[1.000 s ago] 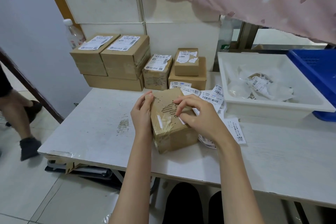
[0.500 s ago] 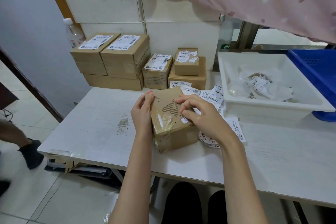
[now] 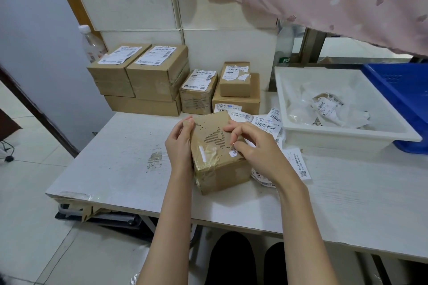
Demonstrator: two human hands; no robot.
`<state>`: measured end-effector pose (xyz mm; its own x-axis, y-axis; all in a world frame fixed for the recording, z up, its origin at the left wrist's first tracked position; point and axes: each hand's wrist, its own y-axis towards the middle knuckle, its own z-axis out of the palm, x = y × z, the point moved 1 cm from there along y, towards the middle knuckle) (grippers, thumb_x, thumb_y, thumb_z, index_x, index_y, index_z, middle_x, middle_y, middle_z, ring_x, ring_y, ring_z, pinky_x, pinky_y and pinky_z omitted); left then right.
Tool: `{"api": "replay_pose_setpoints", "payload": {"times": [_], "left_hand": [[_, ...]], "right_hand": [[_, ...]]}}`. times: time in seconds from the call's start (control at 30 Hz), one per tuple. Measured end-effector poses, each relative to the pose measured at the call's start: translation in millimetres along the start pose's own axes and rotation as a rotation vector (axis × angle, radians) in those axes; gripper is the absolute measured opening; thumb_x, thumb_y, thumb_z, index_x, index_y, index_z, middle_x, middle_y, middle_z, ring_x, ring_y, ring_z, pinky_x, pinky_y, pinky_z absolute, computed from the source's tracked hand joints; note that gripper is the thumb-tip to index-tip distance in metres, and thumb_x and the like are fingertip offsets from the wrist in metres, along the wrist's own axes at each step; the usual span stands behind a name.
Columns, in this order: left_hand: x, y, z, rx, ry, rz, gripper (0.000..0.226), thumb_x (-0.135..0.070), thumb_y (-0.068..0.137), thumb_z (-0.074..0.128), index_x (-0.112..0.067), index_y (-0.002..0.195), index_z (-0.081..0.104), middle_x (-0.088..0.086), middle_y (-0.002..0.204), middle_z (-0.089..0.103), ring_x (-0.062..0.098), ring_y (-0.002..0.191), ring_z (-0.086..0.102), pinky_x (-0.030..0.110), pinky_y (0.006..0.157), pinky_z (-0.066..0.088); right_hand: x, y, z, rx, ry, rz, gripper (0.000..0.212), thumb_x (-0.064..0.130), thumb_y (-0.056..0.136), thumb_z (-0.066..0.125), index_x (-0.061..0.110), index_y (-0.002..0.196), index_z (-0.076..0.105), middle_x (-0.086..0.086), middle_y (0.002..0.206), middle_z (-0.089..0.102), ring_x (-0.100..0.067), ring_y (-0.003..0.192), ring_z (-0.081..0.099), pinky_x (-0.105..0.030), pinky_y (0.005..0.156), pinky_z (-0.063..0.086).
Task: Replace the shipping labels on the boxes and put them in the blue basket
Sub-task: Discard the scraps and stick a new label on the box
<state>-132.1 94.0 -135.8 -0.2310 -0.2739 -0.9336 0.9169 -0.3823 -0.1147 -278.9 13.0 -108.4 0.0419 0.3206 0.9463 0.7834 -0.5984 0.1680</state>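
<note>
A taped cardboard box (image 3: pixel 220 152) sits at the centre of the white worktop (image 3: pixel 347 203), its top face torn and showing corrugation. The left hand (image 3: pixel 179 146) curls around the box's left side, holding it steady. The right hand (image 3: pixel 252 146) rests on the top face, its grip pinching at a small white label scrap (image 3: pixel 233 152) stuck there. Loose shipping labels (image 3: pixel 266 121) lie at 2 o'clock of the box, partly under the right wrist. Stacked labelled boxes (image 3: pixel 150 76) stand at 11 to 12 o'clock against the wall. A white tray (image 3: pixel 347 136) holding crumpled backing paper sits at 2 o'clock, between the box and the blue basket (image 3: pixel 403 90) at 3 o'clock.
</note>
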Motion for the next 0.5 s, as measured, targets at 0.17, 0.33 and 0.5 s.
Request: {"api": "replay_pose_setpoints", "payload": {"times": [0.17,0.33,0.5], "left_hand": [[-0.9,-0.8,0.0,0.000,0.009,0.001,0.013,-0.017,0.093,0.065,-0.016,0.103,0.073,0.005,0.099,0.071,0.012,0.082,0.065,0.018,0.066,0.054],[-0.9,-0.6,-0.3,0.003,0.015,-0.002,0.012,-0.017,0.092,0.065,-0.018,0.101,0.073,0.005,0.100,0.071,0.012,0.083,0.065,0.018,0.065,0.054],[-0.9,-0.4,-0.1,0.005,0.012,-0.001,0.011,-0.016,0.092,0.065,-0.019,0.099,0.073,0.004,0.098,0.071,0.012,0.084,0.065,0.019,0.067,0.054]], "right_hand": [[0.2,-0.1,-1.2,0.019,0.029,0.021,0.025,-0.005,0.087,0.049,0.016,0.073,0.054,0.009,0.122,0.066,0.005,0.133,0.041,-0.028,0.111,0.033],[-1.0,1.7,-2.4,0.039,0.091,0.048,0.029,-0.004,0.091,0.047,0.018,0.073,0.053,0.009,0.121,0.067,0.005,0.135,0.039,-0.020,0.101,0.039],[-1.0,3.0,-3.5,0.041,0.115,0.053,0.028,-0.003,0.091,0.047,0.018,0.072,0.051,0.009,0.119,0.069,0.005,0.134,0.040,-0.016,0.095,0.040]]}}
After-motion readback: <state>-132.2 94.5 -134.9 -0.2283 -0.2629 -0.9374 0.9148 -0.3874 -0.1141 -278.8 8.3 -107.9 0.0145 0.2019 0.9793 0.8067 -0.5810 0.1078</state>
